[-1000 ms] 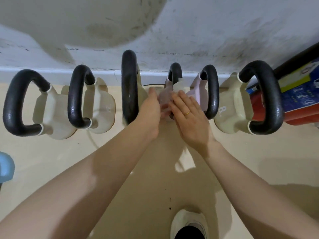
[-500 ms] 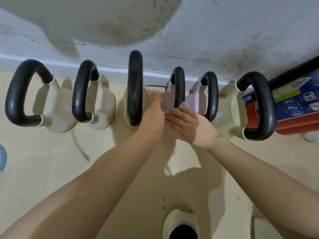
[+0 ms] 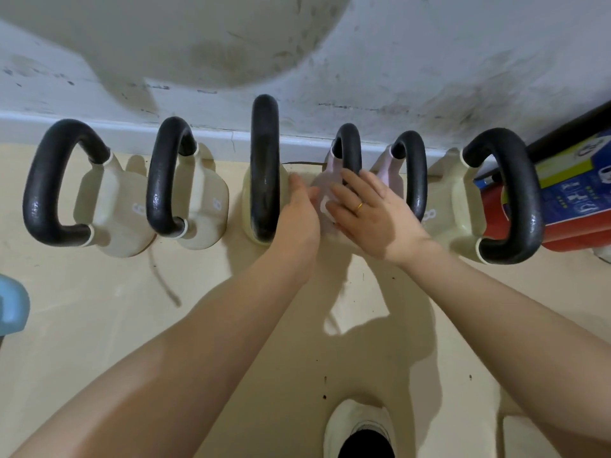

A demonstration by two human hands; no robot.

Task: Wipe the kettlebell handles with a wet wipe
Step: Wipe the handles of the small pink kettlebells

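Both hands at the pink kettlebell (image 3: 325,193), fourth in the row along the wall: left hand (image 3: 299,219) grip apart beside it, right hand (image 3: 370,213) fingers flat, pressing white wet wipe (image 3: 325,206) below its black handle (image 3: 347,150).

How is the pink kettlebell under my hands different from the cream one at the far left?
The pink kettlebell has a pale pink body; the far-left kettlebell has a cream one. The pink kettlebell looks smaller, with a narrower handle loop. Both hands, the left hand and the right hand, are at the pink kettlebell, with a bit of white wipe between them; nothing touches the far-left kettlebell. Both have black handles and stand on the floor by the wall.
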